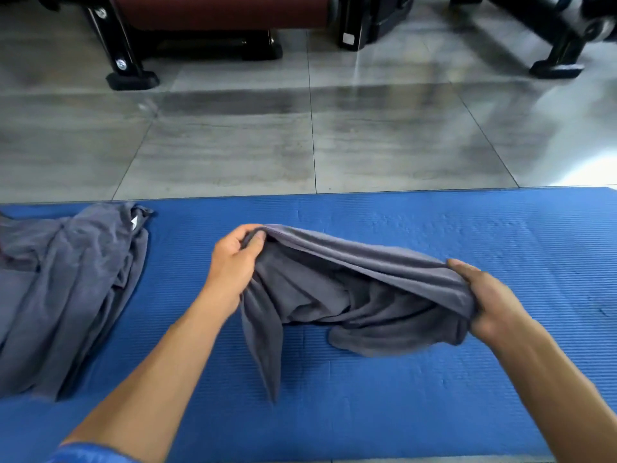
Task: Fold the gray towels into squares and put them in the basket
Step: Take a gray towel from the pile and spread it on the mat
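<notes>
A gray towel [350,289] hangs bunched between my two hands above a blue mat [434,379]. My left hand [233,259] pinches its upper left corner between thumb and fingers. My right hand [490,299] grips the opposite end, fingers curled round the cloth. The towel's lower folds sag onto the mat, and one corner trails toward me. A pile of crumpled gray towels [66,289] lies on the mat at the left. No basket is in view.
Grey floor tiles [300,135] stretch beyond the mat's far edge. Black chair legs [130,75] and seat bases stand at the top of the view, with another black leg [557,65] at the top right.
</notes>
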